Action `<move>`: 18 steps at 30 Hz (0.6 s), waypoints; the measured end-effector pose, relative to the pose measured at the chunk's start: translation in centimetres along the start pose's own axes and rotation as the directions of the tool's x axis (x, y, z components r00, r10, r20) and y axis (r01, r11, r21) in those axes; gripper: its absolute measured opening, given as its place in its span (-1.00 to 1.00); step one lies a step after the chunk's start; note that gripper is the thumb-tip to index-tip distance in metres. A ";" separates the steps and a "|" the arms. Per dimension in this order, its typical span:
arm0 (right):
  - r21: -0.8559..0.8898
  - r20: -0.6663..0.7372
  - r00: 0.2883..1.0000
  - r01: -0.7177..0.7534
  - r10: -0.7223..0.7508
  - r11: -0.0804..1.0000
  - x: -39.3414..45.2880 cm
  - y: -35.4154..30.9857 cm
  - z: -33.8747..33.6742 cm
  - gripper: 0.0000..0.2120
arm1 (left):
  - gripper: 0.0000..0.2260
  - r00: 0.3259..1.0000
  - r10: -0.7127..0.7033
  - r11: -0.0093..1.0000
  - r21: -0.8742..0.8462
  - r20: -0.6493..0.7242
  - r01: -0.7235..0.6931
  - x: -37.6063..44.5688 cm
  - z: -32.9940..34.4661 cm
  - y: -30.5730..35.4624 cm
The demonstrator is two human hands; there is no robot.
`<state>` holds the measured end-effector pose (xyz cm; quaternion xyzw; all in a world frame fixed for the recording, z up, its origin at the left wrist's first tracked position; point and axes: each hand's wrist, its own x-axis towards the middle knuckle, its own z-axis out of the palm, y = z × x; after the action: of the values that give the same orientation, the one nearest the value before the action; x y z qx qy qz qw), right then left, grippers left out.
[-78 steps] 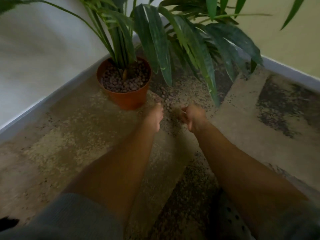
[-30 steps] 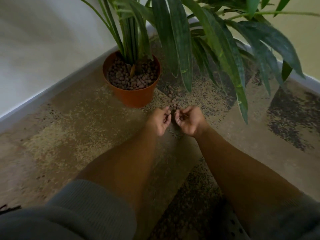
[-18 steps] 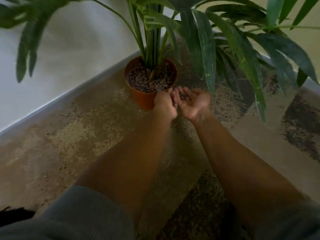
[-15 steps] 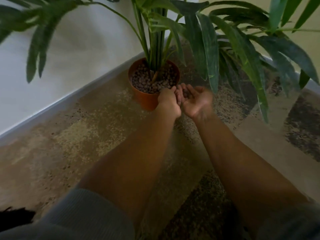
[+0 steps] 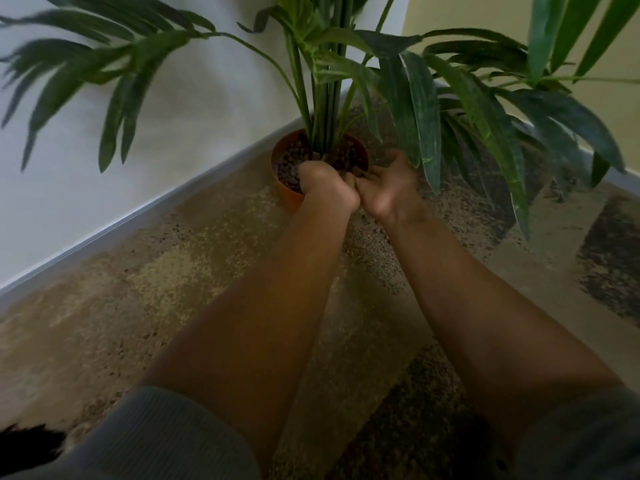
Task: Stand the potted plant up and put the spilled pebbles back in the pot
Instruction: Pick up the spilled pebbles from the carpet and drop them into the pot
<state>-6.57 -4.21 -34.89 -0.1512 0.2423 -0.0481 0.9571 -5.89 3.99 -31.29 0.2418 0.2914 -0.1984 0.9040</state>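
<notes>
The potted plant stands upright in the room's corner, its green stems (image 5: 325,98) rising out of an orange pot (image 5: 289,199). Brown pebbles (image 5: 289,166) fill the pot. Both hands hover over the pot's near rim. My left hand (image 5: 327,188) is curled into a fist above the pebbles, and what it encloses is hidden. My right hand (image 5: 388,187) is cupped palm up and tilted toward the pot, with a few dark pebbles (image 5: 360,173) at its fingertips. My forearms hide the floor where the pebbles spilled.
A white wall with a grey skirting board (image 5: 138,216) runs along the left, and a yellow wall (image 5: 485,15) stands at the right. Long drooping leaves (image 5: 426,116) hang over my right hand. The floor (image 5: 173,278) is speckled brown and dark.
Both hands rose from the spilled pebbles on the floor to the pot. The right palm, cupped with pebbles half a second ago, now tips over the rim.
</notes>
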 end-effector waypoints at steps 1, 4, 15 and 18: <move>-0.009 0.001 1.000 -0.009 0.009 1.000 0.2 -0.1 0.0 -0.40 | -0.57 1.000 -0.001 1.000 -0.010 0.022 0.002 -0.2 -0.1 0.1; -0.077 -0.021 1.000 -0.009 0.007 0.997 0.6 -0.2 0.0 -0.40 | -0.57 0.997 -0.013 1.000 -0.022 0.071 0.015 -0.6 -0.4 0.3; -0.325 -0.279 0.939 0.106 -0.203 0.940 -0.2 -1.5 -2.9 -0.75 | -0.53 0.991 -0.108 0.973 0.212 0.083 0.088 2.9 -2.3 -2.2; -0.475 -0.326 0.921 0.034 -0.212 0.879 -0.5 -1.8 -4.9 -0.77 | -0.54 0.984 -0.161 0.918 0.378 0.083 0.118 3.9 -3.2 -3.8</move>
<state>-9.38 -7.13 -38.26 -0.3774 0.4116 -0.0784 0.8258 -6.24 1.82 -37.30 0.3754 0.2139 -0.3271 0.8405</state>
